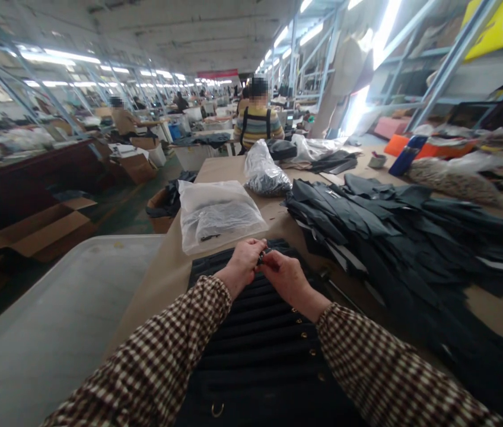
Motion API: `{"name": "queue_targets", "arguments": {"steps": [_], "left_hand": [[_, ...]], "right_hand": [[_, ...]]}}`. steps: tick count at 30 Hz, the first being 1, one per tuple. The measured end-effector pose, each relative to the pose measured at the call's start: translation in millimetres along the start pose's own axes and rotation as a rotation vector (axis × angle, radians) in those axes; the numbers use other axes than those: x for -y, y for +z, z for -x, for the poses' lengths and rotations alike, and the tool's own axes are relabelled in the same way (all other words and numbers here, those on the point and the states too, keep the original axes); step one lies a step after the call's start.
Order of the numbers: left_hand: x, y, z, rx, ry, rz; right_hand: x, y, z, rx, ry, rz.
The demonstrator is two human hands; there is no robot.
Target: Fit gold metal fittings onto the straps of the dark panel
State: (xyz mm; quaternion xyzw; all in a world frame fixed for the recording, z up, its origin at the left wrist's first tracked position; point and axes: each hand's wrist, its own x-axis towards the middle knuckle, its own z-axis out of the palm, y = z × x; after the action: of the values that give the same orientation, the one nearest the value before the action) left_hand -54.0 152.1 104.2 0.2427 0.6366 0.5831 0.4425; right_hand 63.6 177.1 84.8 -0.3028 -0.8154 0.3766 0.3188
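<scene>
My left hand [246, 262] and my right hand [287, 279] meet in the middle of the view, fingers pinched together. Between their fingertips is a small dark piece with a metallic glint [261, 256]; its kind is too small to tell. Beneath them lie black fabric pieces [251, 350], overlapped in rows. Gold-coloured rings [303, 335] run along the right side of these rows, and one larger gold ring [217, 409] shows at the near left. Just beyond my hands lies a clear plastic bag [222, 213] with a few small dark things inside.
A large heap of dark fabric pieces [380, 225] covers the table's right side. Another plastic bag [267, 172] stands farther back. On the left are a white bin [69, 308] and an open cardboard box [51, 231]. A person in a striped top [258, 127] sits ahead.
</scene>
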Motion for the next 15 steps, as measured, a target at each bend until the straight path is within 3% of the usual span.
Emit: {"name": "queue_targets", "arguments": {"steps": [4,8,11,15], "left_hand": [[0.1,4.8,7.2,-0.004,-0.014,-0.005],[0.9,10.7,12.0,0.019,-0.030,-0.047],[-0.1,10.0,13.0,0.037,-0.028,-0.093],[-3.1,2.7,13.3,0.101,-0.012,-0.199]], "right_hand": [[0.8,-2.9,-5.0,-0.079,0.033,-0.090],[8.7,-12.3,-12.9,-0.113,0.129,-0.398],[10.1,-28.0,-19.5,-0.062,0.165,-0.551],[-5.1,-49.3,-22.5,0.174,0.232,-0.421]]}}
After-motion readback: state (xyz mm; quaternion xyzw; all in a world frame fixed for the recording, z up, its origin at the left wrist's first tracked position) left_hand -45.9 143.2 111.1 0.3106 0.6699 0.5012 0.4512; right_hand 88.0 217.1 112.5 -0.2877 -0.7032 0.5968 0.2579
